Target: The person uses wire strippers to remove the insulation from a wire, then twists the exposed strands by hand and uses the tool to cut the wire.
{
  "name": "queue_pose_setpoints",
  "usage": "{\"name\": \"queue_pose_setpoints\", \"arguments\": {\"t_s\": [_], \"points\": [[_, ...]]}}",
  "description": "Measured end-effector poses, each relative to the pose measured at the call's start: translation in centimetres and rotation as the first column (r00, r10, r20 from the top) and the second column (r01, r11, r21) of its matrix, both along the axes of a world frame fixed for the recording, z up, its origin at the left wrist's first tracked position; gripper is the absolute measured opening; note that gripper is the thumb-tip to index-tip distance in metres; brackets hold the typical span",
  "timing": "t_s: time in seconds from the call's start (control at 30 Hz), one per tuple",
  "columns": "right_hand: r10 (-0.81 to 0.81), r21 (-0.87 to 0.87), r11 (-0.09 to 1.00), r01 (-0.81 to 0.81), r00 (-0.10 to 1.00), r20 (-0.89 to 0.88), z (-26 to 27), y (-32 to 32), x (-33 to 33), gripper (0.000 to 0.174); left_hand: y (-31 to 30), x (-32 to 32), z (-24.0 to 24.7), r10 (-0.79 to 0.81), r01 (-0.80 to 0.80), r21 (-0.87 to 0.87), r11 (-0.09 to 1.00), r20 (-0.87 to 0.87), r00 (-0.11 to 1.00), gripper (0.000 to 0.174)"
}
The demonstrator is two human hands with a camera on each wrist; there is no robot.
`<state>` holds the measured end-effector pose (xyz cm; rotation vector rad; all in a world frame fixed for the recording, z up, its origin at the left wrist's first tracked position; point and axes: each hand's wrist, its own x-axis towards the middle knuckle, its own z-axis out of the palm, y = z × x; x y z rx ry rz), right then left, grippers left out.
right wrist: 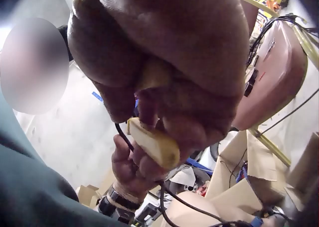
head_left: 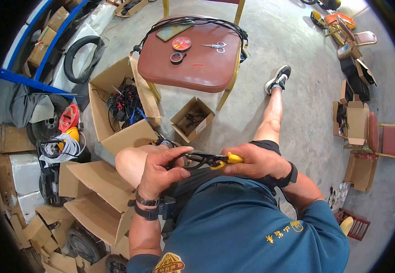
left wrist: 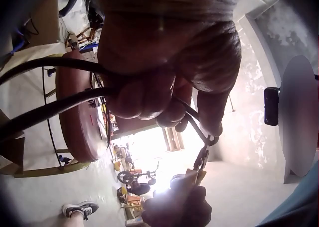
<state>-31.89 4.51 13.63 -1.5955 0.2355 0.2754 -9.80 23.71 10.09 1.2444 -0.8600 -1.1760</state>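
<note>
A looped black cable (left wrist: 55, 106) is gripped in my left hand (head_left: 160, 172), which curls its fingers round it and pinches a short length near the thumb tip. Yellow-handled pliers (head_left: 234, 158) sit in my right hand (head_left: 257, 160), with fingers wrapped round the handles. The pliers' dark metal head points left and is right at the cable by the left thumb. Both hands are close together in front of the body, above the lap. In the right wrist view one yellow handle (right wrist: 155, 143) sticks out below the palm, and the metal head is hidden.
Ahead stands a brown padded chair (head_left: 179, 78) bearing scissors (head_left: 220, 47), a red tape roll (head_left: 181, 43), a black tape roll (head_left: 176, 58) and a cable bundle. A small carton (head_left: 203, 133) and a large carton (head_left: 136, 139) of wires stand on the floor nearby.
</note>
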Motion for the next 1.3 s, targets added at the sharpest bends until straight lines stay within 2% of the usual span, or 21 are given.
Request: {"name": "queue_pose_setpoints", "arguments": {"t_s": [0.03, 0.13, 0.17, 0.2, 0.3, 0.33, 0.43, 0.47, 0.57, 0.6, 0.67, 0.77, 0.9, 1.0, 1.07, 1.1, 1.13, 1.17, 1.2, 1.23, 1.3], "points": [[-0.016, -0.004, 1.000, 0.016, 1.000, -0.013, -0.1, 0.5, 0.0, 0.025, 0.1, 0.1, -0.3, 0.014, -0.014, -0.006, 1.000, 0.030, 0.999, 0.058], [-0.078, -0.089, 0.993, 0.080, 0.997, 0.021, -0.7, 1.4, 0.1, 0.023, 0.3, 0.4, -0.9, 0.009, -0.009, 0.002, 1.000, -0.097, 0.995, 0.054], [-0.098, -0.122, 0.987, 0.102, 0.994, 0.044, -0.9, 1.5, 0.1, 0.023, 0.4, 0.1, -1.3, 0.053, -0.054, -0.011, 0.998, -0.101, 0.993, 0.053], [-0.084, -0.103, 0.991, 0.080, 0.996, -0.028, -0.5, 1.1, 0.4, 0.027, 0.5, -0.2, -1.6, 0.094, -0.097, -0.023, 0.995, -0.106, 0.990, 0.051], [-0.072, -0.112, 0.990, 0.086, 0.989, 0.131, -1.8, -0.1, 0.6, 0.033, 0.0, -0.2, -2.5, 0.148, -0.160, -0.048, 0.986, -0.196, 0.970, 0.045], [-0.043, -0.069, 0.996, 0.054, 0.987, 0.156, -2.3, -0.7, 0.6, 0.038, -0.1, -0.2, -2.8, 0.152, -0.168, -0.049, 0.984, -0.240, 0.959, 0.043], [-0.190, 0.250, 0.947, 0.200, 0.980, -0.065, -4.0, -2.3, 1.1, 0.038, -0.3, -0.1, -3.2, 0.240, -0.270, -0.022, 0.963, -0.390, 0.889, 0.037], [-0.254, 0.264, 0.928, 0.264, 0.965, -0.070, -4.3, -3.1, 1.4, 0.039, -0.5, -0.1, -3.4, 0.271, -0.304, -0.033, 0.952, -0.373, 0.888, 0.039], [-0.289, 0.019, 0.956, 0.293, 0.950, -0.118, -7.1, -7.2, 3.4, 0.038, -1.2, -0.3, -4.0, 0.312, -0.382, -0.059, 0.922, -0.472, 0.825, 0.036], [-0.352, -0.120, 0.930, 0.346, 0.936, -0.027, -8.1, -8.4, 4.4, 0.036, -1.4, -0.4, -4.0, 0.306, -0.379, -0.058, 0.923, -0.485, 0.819, 0.035], [-0.433, -0.365, 0.804, 0.470, 0.883, 0.182, -9.9, -10.8, 6.5, 0.034, -2.0, -0.7, -3.7, 0.292, -0.371, -0.059, 0.927, -0.507, 0.811, 0.033], [-0.459, -0.586, 0.703, 0.404, 0.886, 0.061, -11.2, -15.4, 9.6, 0.038, -2.7, -1.1, -2.6, 0.358, -0.396, 0.042, 0.917, -0.521, 0.775, 0.028], [-0.369, -0.821, 0.305, 0.483, 0.854, 0.366, -13.4, -18.5, 12.5, 0.043, -3.2, -0.8, -2.9, 0.391, -0.426, 0.048, 0.904, -0.499, 0.774, 0.020], [-0.212, -0.773, -0.038, 0.633, 0.751, 0.625, -11.5, -18.4, 13.3, 0.039, -3.6, -0.8, -3.0, 0.401, -0.460, -0.006, 0.888, -0.477, 0.782, 0.017], [-0.418, -0.690, 0.452, 0.566, 0.817, 0.397, -8.4, -16.3, 12.5, 0.034, -3.8, -1.0, -3.0, 0.427, -0.480, -0.021, 0.877, -0.426, 0.798, 0.017], [-0.464, -0.552, 0.653, 0.519, 0.850, 0.249, -6.8, -14.7, 11.8, 0.031, -4.1, -1.2, -2.9, 0.444, -0.490, -0.022, 0.872, -0.388, 0.808, 0.017], [-0.442, -0.375, 0.777, 0.506, 0.862, 0.246, -6.3, -12.5, 11.1, 0.027, -4.3, -1.5, -2.9, 0.459, -0.497, -0.024, 0.867, -0.350, 0.817, 0.017], [-0.423, -0.182, 0.863, 0.471, 0.871, 0.249, -5.8, -9.8, 10.2, 0.022, -4.6, -1.9, -2.9, 0.476, -0.501, -0.005, 0.865, -0.306, 0.825, 0.018], [-0.428, -0.022, 0.895, 0.446, 0.870, 0.243, -4.9, -7.2, 9.5, 0.022, -4.9, -2.4, -2.9, 0.488, -0.502, 0.013, 0.865, -0.261, 0.833, 0.018], [-0.437, 0.139, 0.899, 0.415, 0.868, 0.238, -4.3, -4.8, 8.8, 0.021, -5.1, -3.0, -2.9, 0.495, -0.501, 0.031, 0.865, -0.217, 0.842, 0.019], [-0.496, 0.290, 0.858, 0.424, 0.831, 0.252, -4.5, -1.5, 7.9, 0.019, -5.3, -4.1, -3.2, 0.445, -0.450, -0.017, 0.893, -0.118, 0.888, 0.018]]}}
